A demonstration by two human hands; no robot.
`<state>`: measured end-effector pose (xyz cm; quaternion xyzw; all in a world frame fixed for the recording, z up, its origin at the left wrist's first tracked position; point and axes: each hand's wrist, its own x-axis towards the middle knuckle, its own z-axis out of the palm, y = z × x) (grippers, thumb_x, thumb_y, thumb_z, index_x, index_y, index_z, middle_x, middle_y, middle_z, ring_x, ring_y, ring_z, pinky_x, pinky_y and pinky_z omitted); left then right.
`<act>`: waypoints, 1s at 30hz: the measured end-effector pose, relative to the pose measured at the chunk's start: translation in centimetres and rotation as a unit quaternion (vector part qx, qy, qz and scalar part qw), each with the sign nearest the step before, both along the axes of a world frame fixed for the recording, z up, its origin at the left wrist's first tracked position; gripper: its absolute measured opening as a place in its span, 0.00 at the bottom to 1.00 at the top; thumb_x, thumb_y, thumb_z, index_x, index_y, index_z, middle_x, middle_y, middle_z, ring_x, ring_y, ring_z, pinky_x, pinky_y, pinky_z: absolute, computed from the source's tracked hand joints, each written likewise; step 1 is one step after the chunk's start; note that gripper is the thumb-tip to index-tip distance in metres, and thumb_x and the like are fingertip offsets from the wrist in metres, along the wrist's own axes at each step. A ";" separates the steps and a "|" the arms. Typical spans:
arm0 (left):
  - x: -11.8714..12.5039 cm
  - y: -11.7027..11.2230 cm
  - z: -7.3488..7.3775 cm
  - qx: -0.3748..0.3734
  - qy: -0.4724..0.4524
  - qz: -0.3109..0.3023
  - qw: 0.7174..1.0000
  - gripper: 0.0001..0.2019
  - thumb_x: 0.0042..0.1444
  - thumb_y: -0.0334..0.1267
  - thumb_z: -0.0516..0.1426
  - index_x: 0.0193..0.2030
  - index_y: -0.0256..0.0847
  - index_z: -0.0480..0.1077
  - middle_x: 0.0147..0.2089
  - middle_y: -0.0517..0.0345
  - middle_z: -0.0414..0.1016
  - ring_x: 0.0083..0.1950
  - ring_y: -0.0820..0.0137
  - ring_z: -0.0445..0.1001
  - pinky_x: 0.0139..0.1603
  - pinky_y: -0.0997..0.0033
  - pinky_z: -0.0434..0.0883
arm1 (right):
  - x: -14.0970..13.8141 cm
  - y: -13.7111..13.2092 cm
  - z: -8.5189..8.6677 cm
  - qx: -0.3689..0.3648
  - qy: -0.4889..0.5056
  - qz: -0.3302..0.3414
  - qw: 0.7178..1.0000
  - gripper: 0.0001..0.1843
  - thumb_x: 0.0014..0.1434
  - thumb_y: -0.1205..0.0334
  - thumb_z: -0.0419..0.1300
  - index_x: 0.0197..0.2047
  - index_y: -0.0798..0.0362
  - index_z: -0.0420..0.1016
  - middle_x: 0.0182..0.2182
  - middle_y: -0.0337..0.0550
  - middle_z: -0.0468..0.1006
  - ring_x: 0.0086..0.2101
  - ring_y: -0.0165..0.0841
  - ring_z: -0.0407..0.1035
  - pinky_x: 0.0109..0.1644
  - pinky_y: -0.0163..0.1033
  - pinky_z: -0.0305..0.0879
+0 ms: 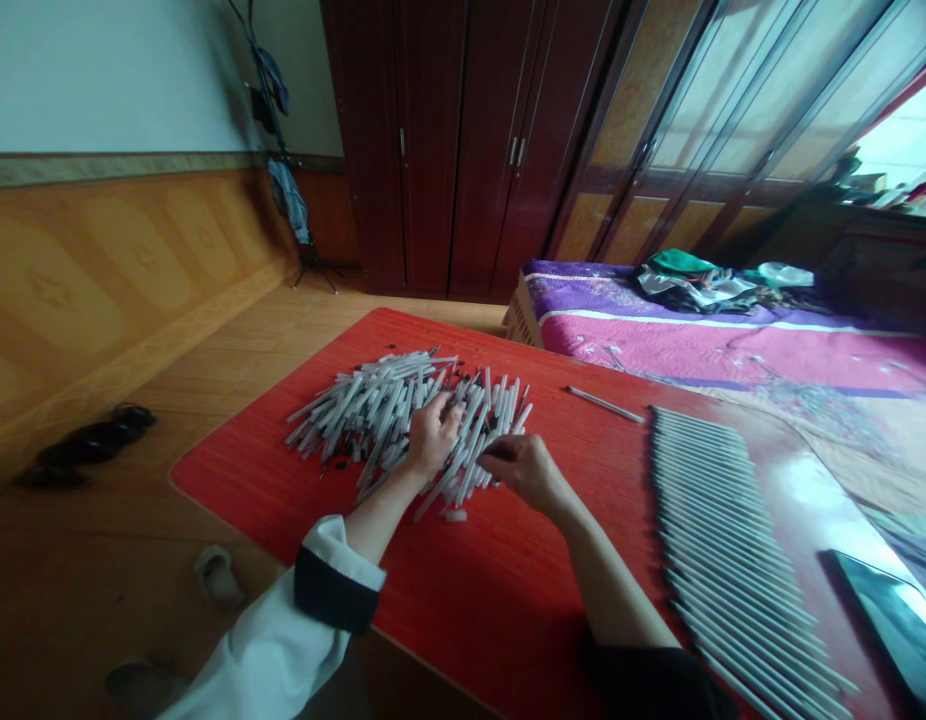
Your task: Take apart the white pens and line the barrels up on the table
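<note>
A loose heap of slim whitish tubes (388,400), mixed with small black pieces, lies on the red table (463,580). My left hand (433,437) is over the middle of the heap, its fingers curled together; what they hold, if anything, I cannot make out. At the heap's right side, my right hand (529,472) has its thumb and fingers pinched, with something small and dark at the tips. A long row of slim whitish sticks with dark left ends (733,540) lies side by side on the right. One separate stick (605,404) rests between the heap and the row.
At the right edge of the table is a dark flat device (890,620) with a shiny screen. A bed (658,345) with folded clothes stands behind the table, before a dark red wardrobe (463,150). Slippers (219,575) and a coat stand (283,150) are on the left.
</note>
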<state>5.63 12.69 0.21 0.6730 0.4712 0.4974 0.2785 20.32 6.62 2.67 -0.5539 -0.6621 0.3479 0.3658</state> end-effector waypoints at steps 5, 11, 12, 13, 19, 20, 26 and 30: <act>-0.1 0.5 0.0 -0.043 -0.126 -0.032 0.991 0.11 0.57 0.43 0.51 0.33 0.39 0.67 0.28 0.57 0.74 0.24 0.72 0.72 0.26 0.76 0.67 | -2.3 -2.0 0.8 -0.001 -0.257 0.128 0.958 0.06 0.49 0.64 0.59 0.26 0.56 0.76 0.21 0.41 0.75 0.23 0.28 0.66 0.24 0.30 0.52; -0.1 0.7 -0.2 -0.054 -0.153 -0.040 0.986 0.11 0.56 0.45 0.52 0.34 0.38 0.66 0.29 0.57 0.74 0.24 0.73 0.72 0.25 0.76 0.67 | -3.3 -2.4 0.0 0.005 -0.394 0.166 0.904 0.09 0.51 0.59 0.58 0.30 0.55 0.77 0.26 0.47 0.78 0.27 0.33 0.70 0.24 0.33 0.49; -0.1 0.7 -0.2 -0.056 -0.162 -0.042 0.984 0.12 0.56 0.45 0.52 0.34 0.38 0.66 0.29 0.57 0.74 0.24 0.73 0.72 0.25 0.76 0.67 | -3.4 -2.4 -0.1 0.007 -0.403 0.170 0.899 0.10 0.52 0.59 0.58 0.30 0.55 0.77 0.26 0.47 0.78 0.27 0.34 0.71 0.24 0.33 0.49; -0.1 0.7 -0.2 -0.058 -0.171 -0.045 0.982 0.12 0.55 0.45 0.52 0.34 0.37 0.66 0.29 0.57 0.74 0.24 0.73 0.72 0.25 0.76 0.67 | -3.4 -2.4 -0.2 0.009 -0.407 0.171 0.897 0.10 0.52 0.59 0.58 0.31 0.55 0.77 0.26 0.48 0.78 0.27 0.34 0.71 0.24 0.33 0.49; -0.1 1.0 -0.4 -0.111 -0.289 -0.055 0.949 0.13 0.53 0.47 0.54 0.36 0.38 0.63 0.29 0.58 0.74 0.25 0.72 0.73 0.25 0.75 0.69 | -2.6 -2.1 0.3 0.015 -0.304 0.146 0.941 0.09 0.50 0.61 0.57 0.27 0.54 0.77 0.21 0.42 0.75 0.23 0.29 0.67 0.25 0.31 0.51; -0.1 1.1 -0.3 -0.119 -0.314 -0.053 0.940 0.13 0.53 0.47 0.55 0.36 0.38 0.63 0.29 0.58 0.74 0.25 0.72 0.74 0.26 0.74 0.69 | -2.2 -1.8 0.4 0.012 -0.262 0.130 0.956 0.09 0.50 0.60 0.57 0.27 0.55 0.77 0.20 0.41 0.74 0.22 0.27 0.65 0.24 0.31 0.52; -0.1 1.7 -0.2 -0.158 -0.425 -0.031 0.891 0.17 0.48 0.48 0.59 0.37 0.38 0.62 0.29 0.60 0.73 0.27 0.71 0.75 0.29 0.73 0.71 | 0.7 0.6 -1.7 0.020 -0.009 -0.027 0.999 0.09 0.49 0.61 0.56 0.26 0.58 0.74 0.19 0.39 0.72 0.21 0.27 0.63 0.23 0.30 0.57; 0.2 1.4 -0.2 -0.166 -0.429 -0.041 0.887 0.17 0.47 0.48 0.59 0.37 0.39 0.62 0.29 0.60 0.73 0.28 0.72 0.75 0.27 0.75 0.70 | 0.7 1.3 -3.7 0.027 0.042 -0.098 0.994 0.10 0.48 0.59 0.57 0.26 0.57 0.72 0.18 0.38 0.71 0.20 0.28 0.63 0.23 0.31 0.58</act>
